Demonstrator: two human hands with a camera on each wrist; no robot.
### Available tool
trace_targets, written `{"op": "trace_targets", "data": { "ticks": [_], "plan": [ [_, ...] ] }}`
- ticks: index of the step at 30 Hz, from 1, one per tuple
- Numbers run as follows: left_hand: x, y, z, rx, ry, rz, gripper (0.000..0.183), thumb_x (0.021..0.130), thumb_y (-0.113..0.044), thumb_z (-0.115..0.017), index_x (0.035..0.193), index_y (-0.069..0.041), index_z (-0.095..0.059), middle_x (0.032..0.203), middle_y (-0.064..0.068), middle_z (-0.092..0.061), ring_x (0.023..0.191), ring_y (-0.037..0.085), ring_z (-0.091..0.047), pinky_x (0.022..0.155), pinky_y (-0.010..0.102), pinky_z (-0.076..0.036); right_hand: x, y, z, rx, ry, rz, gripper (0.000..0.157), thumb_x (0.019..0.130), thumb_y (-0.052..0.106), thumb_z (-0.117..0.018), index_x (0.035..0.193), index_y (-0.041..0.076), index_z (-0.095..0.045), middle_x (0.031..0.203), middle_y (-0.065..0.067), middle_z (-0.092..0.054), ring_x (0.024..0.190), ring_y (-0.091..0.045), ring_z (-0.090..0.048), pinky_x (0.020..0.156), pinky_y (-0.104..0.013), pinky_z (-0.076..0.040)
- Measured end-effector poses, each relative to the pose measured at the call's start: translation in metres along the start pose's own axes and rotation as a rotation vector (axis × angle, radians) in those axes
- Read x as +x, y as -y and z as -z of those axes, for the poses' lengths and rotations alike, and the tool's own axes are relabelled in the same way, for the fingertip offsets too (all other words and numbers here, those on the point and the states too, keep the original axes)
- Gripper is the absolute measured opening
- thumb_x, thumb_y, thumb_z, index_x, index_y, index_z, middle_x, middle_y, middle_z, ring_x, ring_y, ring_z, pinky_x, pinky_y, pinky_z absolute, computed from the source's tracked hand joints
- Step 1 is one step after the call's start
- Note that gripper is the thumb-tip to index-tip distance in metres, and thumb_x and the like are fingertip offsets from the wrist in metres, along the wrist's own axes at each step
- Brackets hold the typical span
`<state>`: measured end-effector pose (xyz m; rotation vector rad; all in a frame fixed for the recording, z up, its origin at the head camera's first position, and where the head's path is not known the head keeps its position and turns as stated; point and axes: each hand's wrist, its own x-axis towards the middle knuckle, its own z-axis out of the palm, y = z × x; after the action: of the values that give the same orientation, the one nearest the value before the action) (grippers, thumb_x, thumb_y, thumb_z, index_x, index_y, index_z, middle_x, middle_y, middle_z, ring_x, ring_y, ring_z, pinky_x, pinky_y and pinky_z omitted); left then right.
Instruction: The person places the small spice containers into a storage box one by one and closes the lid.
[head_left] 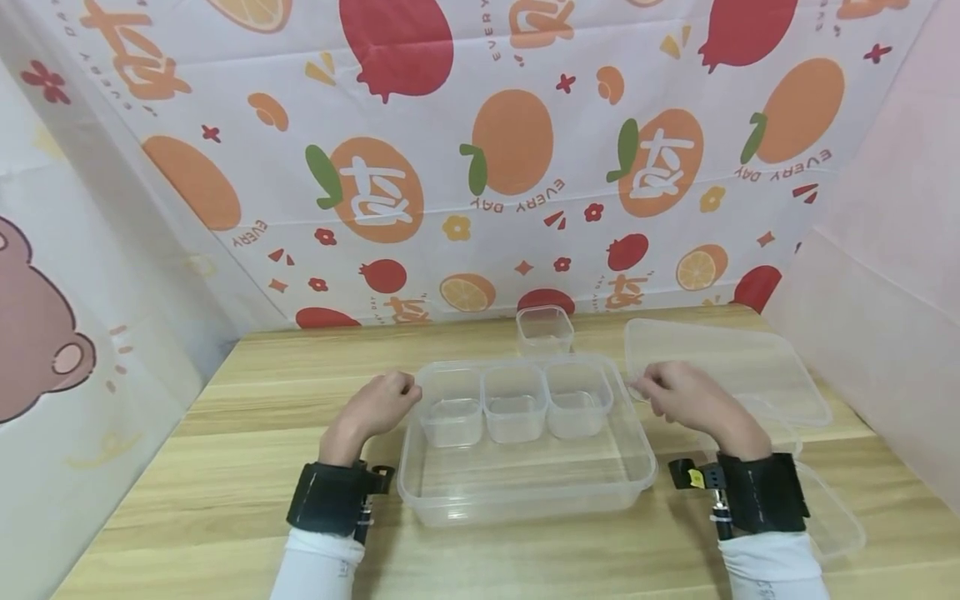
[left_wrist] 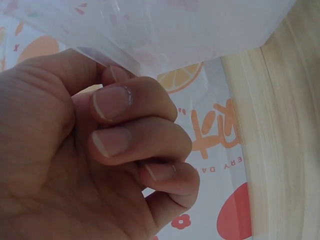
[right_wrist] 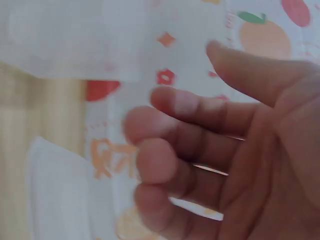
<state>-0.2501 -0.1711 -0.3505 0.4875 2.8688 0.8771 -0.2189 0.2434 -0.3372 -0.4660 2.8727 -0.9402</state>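
Observation:
A large clear plastic box (head_left: 525,504) without a lid stands on the wooden table. Three small clear containers (head_left: 514,408) sit in a row along its far side. At the box's left rim is my left hand (head_left: 378,408), thumb and index finger pinching the edge, the other fingers curled. In the left wrist view the box wall (left_wrist: 200,35) rises above those fingers. My right hand (head_left: 682,400) hovers by the box's right rim. Its fingers (right_wrist: 185,135) bend loosely and the thumb stands apart, with nothing between them.
Behind the box stands another small clear container (head_left: 545,332). A large clear lid (head_left: 727,358) lies at the back right, and smaller clear lids (head_left: 828,517) lie partly under the right forearm. A fruit-print cloth (head_left: 450,167) hangs along the table's back edge.

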Motion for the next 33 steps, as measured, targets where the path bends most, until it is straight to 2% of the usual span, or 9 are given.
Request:
{"op": "trace_targets", "data": {
  "ticks": [5,11,15,22,33],
  "plan": [
    [-0.002,0.0,0.002,0.015,-0.012,0.012,0.034,0.098,-0.008,-0.045,0.065,-0.013,-0.038,0.063,-0.002,-0.03,0.056,0.014,-0.028,0.058,0.032,-0.029,-0.012,0.003,0.021,-0.143,-0.198,0.042,0.019,0.101,0.014,-0.061,0.086,0.004,-0.066,0.067,0.0,-0.053,0.059,-0.017,-0.049,0.056,-0.034,-0.041],
    [-0.005,-0.001,0.006,0.016,-0.014,0.019,0.034,0.099,-0.008,-0.044,0.066,-0.013,-0.038,0.063,-0.001,-0.029,0.057,0.015,-0.028,0.058,0.032,-0.029,-0.022,-0.001,0.035,-0.208,-0.279,0.038,0.012,0.096,0.008,-0.067,0.088,-0.001,-0.067,0.066,0.001,-0.054,0.059,-0.017,-0.048,0.057,-0.035,-0.04],
    [-0.007,-0.001,0.007,0.006,-0.011,0.029,0.034,0.099,-0.008,-0.044,0.066,-0.012,-0.038,0.063,-0.002,-0.029,0.057,0.015,-0.027,0.058,0.032,-0.028,-0.022,-0.006,0.037,-0.229,-0.275,0.031,0.012,0.094,0.007,-0.069,0.089,-0.004,-0.068,0.067,0.001,-0.057,0.06,-0.017,-0.05,0.057,-0.036,-0.042],
    [-0.006,0.0,0.007,0.0,-0.007,0.03,0.034,0.099,-0.008,-0.044,0.066,-0.013,-0.038,0.063,-0.002,-0.029,0.056,0.015,-0.027,0.057,0.032,-0.029,-0.029,-0.016,0.043,-0.266,-0.25,-0.035,0.014,0.093,0.007,-0.069,0.089,-0.007,-0.069,0.07,-0.004,-0.06,0.061,-0.02,-0.051,0.057,-0.036,-0.044],
    [-0.005,0.001,0.006,-0.006,-0.013,0.022,0.034,0.098,-0.008,-0.044,0.065,-0.013,-0.037,0.063,-0.002,-0.029,0.056,0.015,-0.027,0.057,0.032,-0.028,-0.047,-0.036,0.065,-0.213,-0.1,-0.277,0.022,0.097,0.011,-0.06,0.096,-0.01,-0.065,0.073,-0.008,-0.061,0.066,-0.024,-0.054,0.057,-0.037,-0.042]
  ]
}}
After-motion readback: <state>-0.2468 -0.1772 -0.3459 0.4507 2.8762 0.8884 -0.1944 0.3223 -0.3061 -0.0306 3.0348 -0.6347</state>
